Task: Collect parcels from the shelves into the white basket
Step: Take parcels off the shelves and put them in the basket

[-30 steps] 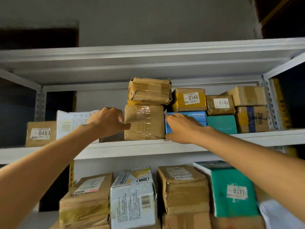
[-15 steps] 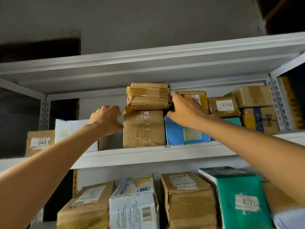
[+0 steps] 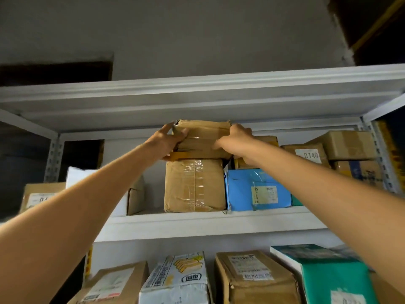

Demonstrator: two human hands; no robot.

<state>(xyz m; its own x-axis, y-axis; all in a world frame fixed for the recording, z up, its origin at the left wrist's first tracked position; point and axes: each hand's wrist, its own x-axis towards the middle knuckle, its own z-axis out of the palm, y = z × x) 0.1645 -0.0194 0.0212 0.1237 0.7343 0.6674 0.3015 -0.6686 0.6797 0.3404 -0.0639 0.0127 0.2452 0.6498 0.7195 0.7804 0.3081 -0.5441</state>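
Currently both hands are on the top parcel point(image 3: 202, 137), a flat brown taped box at centre frame, upper shelf level. Left hand point(image 3: 167, 142) is clamped on its left end, thumb across the front face, fingers spread round the corner. Right hand point(image 3: 235, 142) is clamped on its right end, thumb on the front, fingers wrapped behind and out of sight. Can't tell whether the parcel is lifted or resting; its underside sits right at the top of the big brown box point(image 3: 194, 185) below it.

Big brown box stands on the white shelf point(image 3: 208, 224), touching the blue box point(image 3: 256, 189) to its right. Right of centre, behind the right forearm, brown boxes are stacked, one with a label reading 0140 point(image 3: 309, 154). Left of frame: a white box point(image 3: 131, 194) partly hidden by the left forearm, and a brown box point(image 3: 36, 194) with a partly hidden label.

Lower shelf, bottom of frame, left to right: brown parcel point(image 3: 116, 284), white printed bag point(image 3: 177, 279), brown parcel point(image 3: 252, 279), green parcel point(image 3: 333, 279).

White basket isn't in view.
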